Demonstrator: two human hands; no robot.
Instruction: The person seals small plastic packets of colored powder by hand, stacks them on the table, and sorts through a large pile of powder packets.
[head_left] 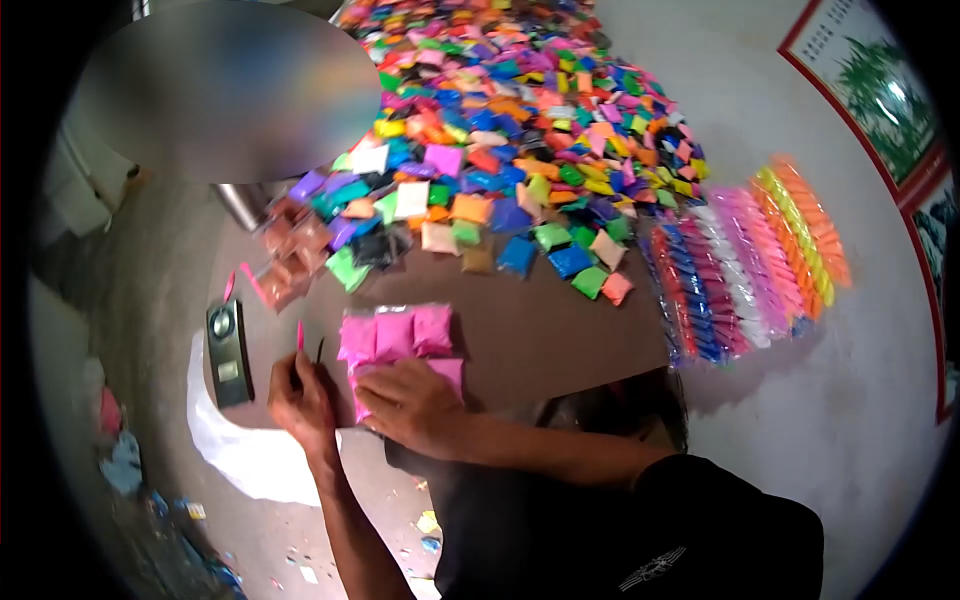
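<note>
Extending beyond both sets of fingers, the brown table (540, 340) carries a heap of coloured packets (500, 100). Hazard: loose packets at the near fringe of the heap could slide toward the fingers and mix with the pink packets (394, 335). Cause: uneven piling and no barrier.

The pink packets lie beneath and just beyond the fingers of the right hand (415, 400), the far row exposed and the near row partly covered. These fingers are close together and slightly bent; whether they pinch an edge cannot be determined. Hazard: misaligned rows or a burst film. Cause: sideways drag or concentrated fingertip pressure.

Left of the left hand (298, 400), a dark device (228, 355) sits near the table edge. Hazard: displacement or a fall. Cause: an outward knock from the knuckles. The left fingers are curled; a slender pink object (300, 335) projects past their tips, grip unconfirmed. Hazard: packet puncture, if its tip is hard.

Markings: the black shirt (600, 520) bears a pale line design with no readable wording. Far right of the fingers, a framed panel (870, 90) shows small, illegible characters. The device's pale plate cannot be read. No brand is identifiable.
</note>
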